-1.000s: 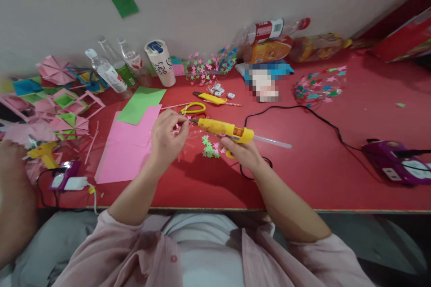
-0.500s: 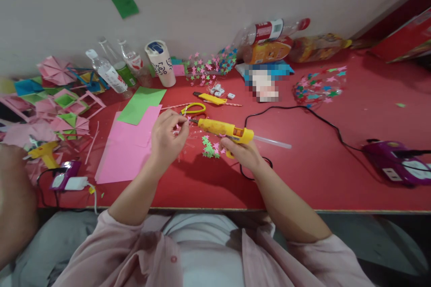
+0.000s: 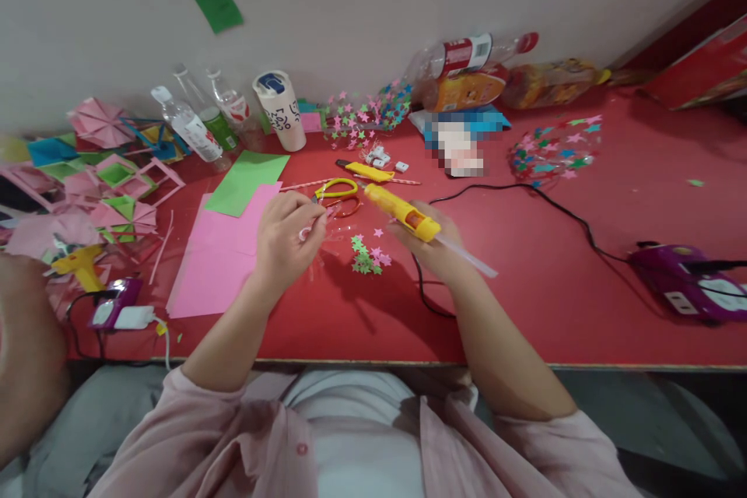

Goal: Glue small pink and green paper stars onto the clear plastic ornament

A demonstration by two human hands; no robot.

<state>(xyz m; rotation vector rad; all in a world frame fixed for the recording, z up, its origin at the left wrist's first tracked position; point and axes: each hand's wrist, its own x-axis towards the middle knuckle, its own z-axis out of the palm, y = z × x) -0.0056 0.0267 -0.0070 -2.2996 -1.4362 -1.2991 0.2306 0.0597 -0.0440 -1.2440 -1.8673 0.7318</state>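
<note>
One bare right hand (image 3: 440,247) is gripping a yellow plastic glue gun (image 3: 400,212) above the red, flat surface (image 3: 542,280), and a clear, rod-shaped glue stick (image 3: 470,255) is jutting from the gun's rear, near that wrist. The bare left hand (image 3: 289,237) is curling with thumb and forefinger tips nearly meeting, though I cannot tell whether it is pinching anything small. Small green and pink flat stars (image 3: 365,257) are lying between the hands, yellow-handled scissors (image 3: 339,188) are resting just beyond the left fingertips, and rectangular pink paper sheets (image 3: 215,264) are spreading left of that hand.
</note>
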